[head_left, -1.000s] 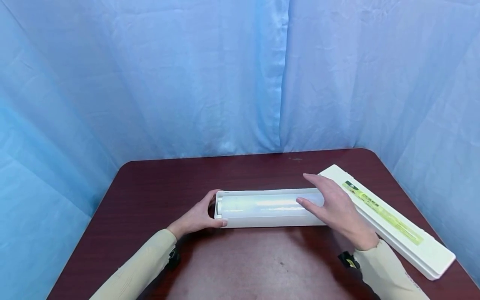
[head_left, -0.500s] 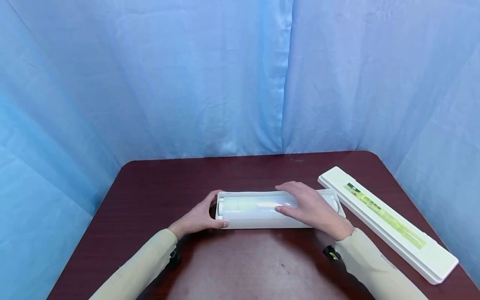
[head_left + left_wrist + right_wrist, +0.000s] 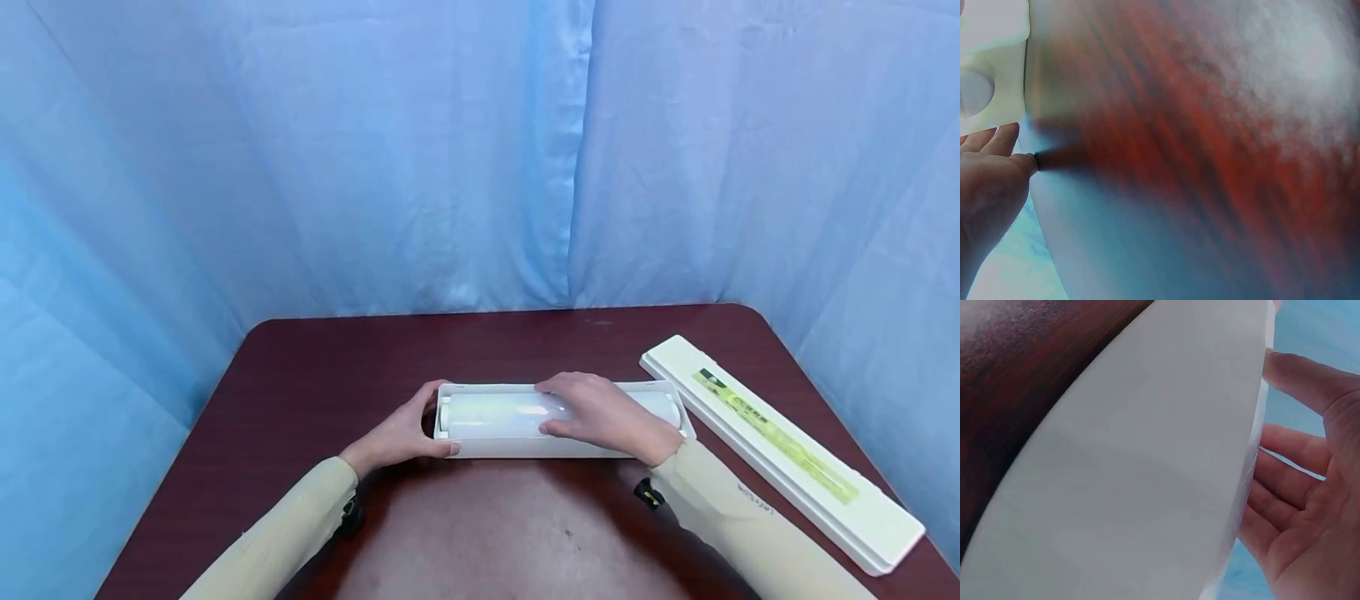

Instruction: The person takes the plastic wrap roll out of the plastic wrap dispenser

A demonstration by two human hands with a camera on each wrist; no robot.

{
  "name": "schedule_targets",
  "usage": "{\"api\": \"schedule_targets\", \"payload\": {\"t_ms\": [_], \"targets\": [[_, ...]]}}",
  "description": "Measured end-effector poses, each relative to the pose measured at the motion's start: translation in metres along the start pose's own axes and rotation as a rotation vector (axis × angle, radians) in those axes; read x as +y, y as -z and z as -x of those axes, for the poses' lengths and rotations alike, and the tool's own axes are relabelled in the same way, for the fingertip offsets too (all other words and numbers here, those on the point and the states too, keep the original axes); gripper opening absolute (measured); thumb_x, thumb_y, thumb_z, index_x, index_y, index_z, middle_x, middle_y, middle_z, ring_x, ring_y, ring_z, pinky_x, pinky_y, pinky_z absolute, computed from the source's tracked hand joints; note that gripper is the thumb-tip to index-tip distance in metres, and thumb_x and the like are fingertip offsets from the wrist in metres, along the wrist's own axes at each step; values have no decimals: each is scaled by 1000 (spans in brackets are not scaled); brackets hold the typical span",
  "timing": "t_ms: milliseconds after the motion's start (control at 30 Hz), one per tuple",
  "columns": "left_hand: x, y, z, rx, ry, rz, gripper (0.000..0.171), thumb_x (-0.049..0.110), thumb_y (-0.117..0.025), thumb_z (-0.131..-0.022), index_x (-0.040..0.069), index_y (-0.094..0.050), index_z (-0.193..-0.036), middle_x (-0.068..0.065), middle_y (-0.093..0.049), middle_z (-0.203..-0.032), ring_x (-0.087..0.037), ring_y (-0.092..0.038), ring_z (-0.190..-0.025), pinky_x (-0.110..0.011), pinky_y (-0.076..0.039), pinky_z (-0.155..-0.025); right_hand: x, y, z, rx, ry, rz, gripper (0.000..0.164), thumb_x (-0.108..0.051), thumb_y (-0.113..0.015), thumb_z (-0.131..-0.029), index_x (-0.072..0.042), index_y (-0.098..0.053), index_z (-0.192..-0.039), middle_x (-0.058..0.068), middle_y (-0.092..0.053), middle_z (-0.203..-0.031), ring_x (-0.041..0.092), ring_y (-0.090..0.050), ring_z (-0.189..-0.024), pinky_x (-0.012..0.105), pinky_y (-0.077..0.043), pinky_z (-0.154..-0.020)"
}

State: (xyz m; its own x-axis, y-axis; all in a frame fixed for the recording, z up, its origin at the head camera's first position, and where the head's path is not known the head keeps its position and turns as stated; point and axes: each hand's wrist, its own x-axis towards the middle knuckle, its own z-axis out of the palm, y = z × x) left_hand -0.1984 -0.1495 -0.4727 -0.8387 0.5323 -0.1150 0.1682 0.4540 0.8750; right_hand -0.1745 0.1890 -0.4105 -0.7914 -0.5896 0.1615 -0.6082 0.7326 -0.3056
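Fingers [image 3: 557, 383] of the right hand [image 3: 600, 410] bend wide over the pale roll [image 3: 487, 410] in the white box [image 3: 525, 448], middle of the frame, hiding part of it, so I can't tell if they hold it. The left hand [image 3: 397, 433] grips the box's left end, its far fingertips hidden behind. At the right, a long white lid [image 3: 787, 475] with a green label [image 3: 776, 437] lies on the dark red worktop [image 3: 480, 533], near the right sleeve [image 3: 742, 517], cut off at the bottom.
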Motion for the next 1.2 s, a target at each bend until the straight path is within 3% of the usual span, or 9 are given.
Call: {"api": "schedule_targets", "payload": {"t_ms": [567,933,1200], "targets": [[1,-1,2,12,7,4,102,32,-89,-80,13,-27,-159,-6,-48,-152,-21,-47,-136,-45,-41,-106,2,-4,-11,-159,-27,10,62,-29,-87,-85,0,-65,-135,14,-69,-126,29,-66,-112,44,-51,-97],[0,-1,-1,24,9,-10,102,32,-90,-79,13,-28,-158,-6,-47,-153,-20,-44,-141,-44,-40,-108,2,-8,-14,-142,46,55,56,-27,-85,-84,1,-66,-129,13,-71,-118,27,-67,-103,42,-53,-91],[0,-2,0,23,12,-12,101,32,-90,-79,15,-29,-158,-4,-48,-153,-18,-45,-140,-44,-39,-108,9,-6,-12,-136,1,-7,60,-34,-86,-81,-4,-69,-131,8,-71,-118,24,-66,-103,43,-52,-91]]}}
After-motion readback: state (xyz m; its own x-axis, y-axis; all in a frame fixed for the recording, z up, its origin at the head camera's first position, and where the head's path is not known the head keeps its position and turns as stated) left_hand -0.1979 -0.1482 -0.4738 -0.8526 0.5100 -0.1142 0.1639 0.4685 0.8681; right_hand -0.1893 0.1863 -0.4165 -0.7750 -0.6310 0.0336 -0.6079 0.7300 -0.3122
